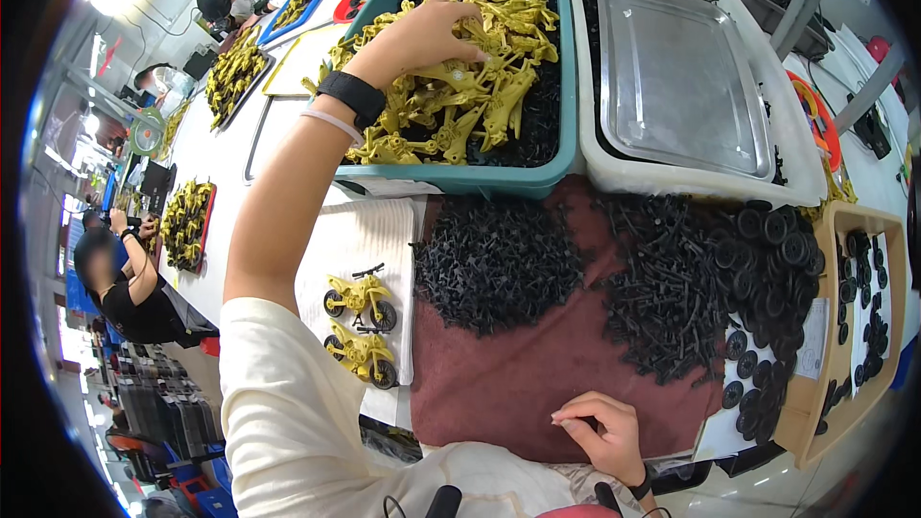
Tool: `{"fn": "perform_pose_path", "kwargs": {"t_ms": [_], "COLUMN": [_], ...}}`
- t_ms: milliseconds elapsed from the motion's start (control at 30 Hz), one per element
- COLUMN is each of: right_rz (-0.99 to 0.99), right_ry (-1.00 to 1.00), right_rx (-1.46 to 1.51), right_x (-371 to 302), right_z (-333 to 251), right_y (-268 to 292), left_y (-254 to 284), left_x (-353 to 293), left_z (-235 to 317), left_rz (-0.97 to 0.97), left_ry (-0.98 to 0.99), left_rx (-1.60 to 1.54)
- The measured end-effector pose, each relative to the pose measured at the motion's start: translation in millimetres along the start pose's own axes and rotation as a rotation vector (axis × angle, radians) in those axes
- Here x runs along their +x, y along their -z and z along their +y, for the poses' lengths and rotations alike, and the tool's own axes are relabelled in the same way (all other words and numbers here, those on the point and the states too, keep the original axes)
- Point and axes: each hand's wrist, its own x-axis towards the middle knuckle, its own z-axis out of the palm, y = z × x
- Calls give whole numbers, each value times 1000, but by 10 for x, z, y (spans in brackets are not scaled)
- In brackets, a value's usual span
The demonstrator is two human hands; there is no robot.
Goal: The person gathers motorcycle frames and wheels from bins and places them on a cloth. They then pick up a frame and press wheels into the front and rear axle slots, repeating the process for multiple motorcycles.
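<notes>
Fingers of the left hand [422, 34] are curled down into the pile of yellow plastic motorcycle frames [460, 86], pinched loosely around one of them, though which exact piece is gripped can't really be made out. The frames are heaped on black parts inside the teal bin [568, 67] at the far edge of the bench. The right hand [600, 432] is rested near the front edge of the maroon cloth [518, 374], fingers bent in narrow, tips almost together; whether something tiny is held there can't be told. Two assembled yellow toy motorcycles [360, 326] are parked on a white ribbed mat just left of the cloth. Piles of small black parts [499, 259] and black wheels [767, 259] are spread over the cloth. A clear tray [672, 67] is laid in the white bin next to the teal one.
</notes>
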Motion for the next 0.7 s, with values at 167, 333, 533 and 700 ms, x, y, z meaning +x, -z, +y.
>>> {"fn": "perform_pose_path", "kwargs": {"t_ms": [167, 333, 533, 700], "right_rz": [-10, 5, 9, 15], "right_ry": [-20, -3, -13, -6], "right_rx": [10, -9, -11, -25], "right_x": [6, -19, 4, -5], "right_z": [2, -14, -14, -19], "right_y": [2, -1, -38, -40], "left_y": [-7, 156, 261, 149], "left_x": [-28, -98, -217, -225], "left_z": [-68, -18, -128, -145], "left_rz": [65, 23, 336, 208], "left_ry": [-67, -33, -63, -104], "left_rx": [-35, -304, -687, -718]}}
